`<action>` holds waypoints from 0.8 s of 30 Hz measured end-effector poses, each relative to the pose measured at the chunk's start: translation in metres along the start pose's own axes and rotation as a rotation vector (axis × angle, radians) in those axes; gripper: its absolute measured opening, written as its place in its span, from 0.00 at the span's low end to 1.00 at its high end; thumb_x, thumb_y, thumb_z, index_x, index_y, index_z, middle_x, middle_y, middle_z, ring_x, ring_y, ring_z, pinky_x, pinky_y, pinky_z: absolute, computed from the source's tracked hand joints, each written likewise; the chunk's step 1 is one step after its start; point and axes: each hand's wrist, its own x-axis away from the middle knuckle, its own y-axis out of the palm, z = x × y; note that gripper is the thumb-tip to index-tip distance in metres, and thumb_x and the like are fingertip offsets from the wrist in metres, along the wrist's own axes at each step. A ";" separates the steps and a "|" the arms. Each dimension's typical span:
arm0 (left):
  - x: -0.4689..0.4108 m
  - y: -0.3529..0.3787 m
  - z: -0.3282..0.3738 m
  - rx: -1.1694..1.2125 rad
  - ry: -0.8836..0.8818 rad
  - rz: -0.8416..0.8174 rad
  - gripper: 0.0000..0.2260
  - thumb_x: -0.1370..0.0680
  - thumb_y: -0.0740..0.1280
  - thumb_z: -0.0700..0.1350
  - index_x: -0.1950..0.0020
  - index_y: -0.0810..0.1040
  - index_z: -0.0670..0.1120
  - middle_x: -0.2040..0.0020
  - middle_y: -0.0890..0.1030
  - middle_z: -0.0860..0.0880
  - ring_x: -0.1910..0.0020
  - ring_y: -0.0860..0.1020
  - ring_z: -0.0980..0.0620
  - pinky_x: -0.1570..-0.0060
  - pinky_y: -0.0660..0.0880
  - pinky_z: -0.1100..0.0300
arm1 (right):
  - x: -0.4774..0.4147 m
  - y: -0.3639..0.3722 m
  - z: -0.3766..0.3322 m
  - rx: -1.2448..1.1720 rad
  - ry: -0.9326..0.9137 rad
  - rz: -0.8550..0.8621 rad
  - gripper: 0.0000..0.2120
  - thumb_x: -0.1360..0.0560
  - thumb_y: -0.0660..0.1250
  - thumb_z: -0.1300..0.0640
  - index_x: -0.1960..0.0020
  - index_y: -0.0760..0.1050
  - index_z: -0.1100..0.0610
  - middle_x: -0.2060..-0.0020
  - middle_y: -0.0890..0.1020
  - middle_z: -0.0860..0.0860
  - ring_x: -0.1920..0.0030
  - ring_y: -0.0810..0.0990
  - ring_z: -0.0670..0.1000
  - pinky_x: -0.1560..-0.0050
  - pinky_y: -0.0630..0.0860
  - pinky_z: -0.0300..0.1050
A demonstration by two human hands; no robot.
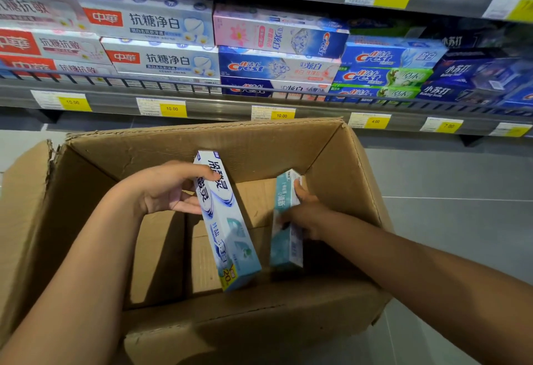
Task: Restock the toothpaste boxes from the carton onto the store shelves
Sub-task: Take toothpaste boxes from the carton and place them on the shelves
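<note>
An open brown carton (343,174) stands on the floor below the shelves. Inside it, my left hand (173,188) grips the upper end of a long white and teal toothpaste box (225,229), held tilted with its lower end toward me. My right hand (305,211) holds a second, teal toothpaste box (285,237) from its right side, upright near the carton's right wall. Apart from these two boxes, only the carton's bare cardboard bottom shows.
The store shelf (202,107) above the carton carries stacked toothpaste boxes: red and white ones (150,38) at left, Crest boxes (277,67) in the middle, dark blue ones (467,81) at right. Yellow price tags line the shelf edges. Grey tiled floor (447,177) lies to the right.
</note>
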 end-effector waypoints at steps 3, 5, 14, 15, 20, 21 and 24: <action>0.003 -0.002 0.003 0.008 0.020 -0.028 0.45 0.57 0.83 0.52 0.43 0.76 0.40 0.51 0.84 0.38 0.58 0.84 0.43 0.69 0.81 0.58 | 0.014 -0.009 -0.009 -0.002 0.015 -0.180 0.47 0.31 0.64 0.75 0.25 0.52 0.39 0.35 0.71 0.55 0.36 0.70 0.60 0.45 0.71 0.59; 0.007 -0.002 0.004 0.025 0.044 -0.054 0.45 0.57 0.84 0.53 0.43 0.76 0.42 0.50 0.84 0.38 0.57 0.84 0.43 0.67 0.81 0.57 | 0.023 -0.020 -0.016 -0.017 -0.017 -0.271 0.43 0.30 0.62 0.76 0.26 0.56 0.40 0.40 0.75 0.52 0.38 0.72 0.58 0.43 0.71 0.58; 0.102 0.022 0.060 0.296 0.124 -0.064 0.41 0.53 0.84 0.51 0.43 0.75 0.46 0.55 0.85 0.41 0.60 0.84 0.46 0.65 0.82 0.53 | 0.117 -0.097 -0.085 -0.278 -0.010 -0.537 0.32 0.29 0.59 0.71 0.30 0.68 0.46 0.54 0.82 0.52 0.65 0.76 0.48 0.65 0.76 0.38; 0.120 0.026 0.073 0.323 0.125 -0.042 0.39 0.53 0.84 0.51 0.46 0.75 0.46 0.55 0.85 0.41 0.60 0.84 0.46 0.65 0.82 0.52 | 0.140 -0.107 -0.098 -0.294 -0.017 -0.569 0.32 0.31 0.61 0.70 0.31 0.69 0.47 0.50 0.82 0.53 0.62 0.78 0.49 0.63 0.77 0.38; 0.222 0.043 0.152 0.465 0.138 0.099 0.40 0.53 0.84 0.52 0.45 0.76 0.44 0.55 0.85 0.41 0.61 0.84 0.46 0.66 0.81 0.54 | 0.254 -0.140 -0.175 -0.432 -0.025 -0.649 0.36 0.44 0.72 0.61 0.35 0.75 0.50 0.45 0.79 0.57 0.59 0.78 0.52 0.60 0.76 0.40; 0.245 0.047 0.171 0.493 0.139 0.120 0.40 0.53 0.84 0.52 0.45 0.77 0.43 0.55 0.85 0.41 0.61 0.84 0.47 0.66 0.81 0.55 | 0.280 -0.146 -0.191 -0.471 -0.037 -0.670 0.35 0.46 0.74 0.59 0.37 0.77 0.50 0.44 0.79 0.56 0.56 0.78 0.53 0.57 0.76 0.41; 0.319 0.060 0.229 0.558 0.145 0.183 0.35 0.54 0.84 0.52 0.51 0.81 0.43 0.57 0.85 0.43 0.62 0.84 0.48 0.68 0.81 0.57 | 0.365 -0.159 -0.237 -0.515 -0.098 -0.653 0.25 0.43 0.71 0.59 0.45 0.82 0.53 0.54 0.84 0.53 0.64 0.82 0.50 0.64 0.79 0.40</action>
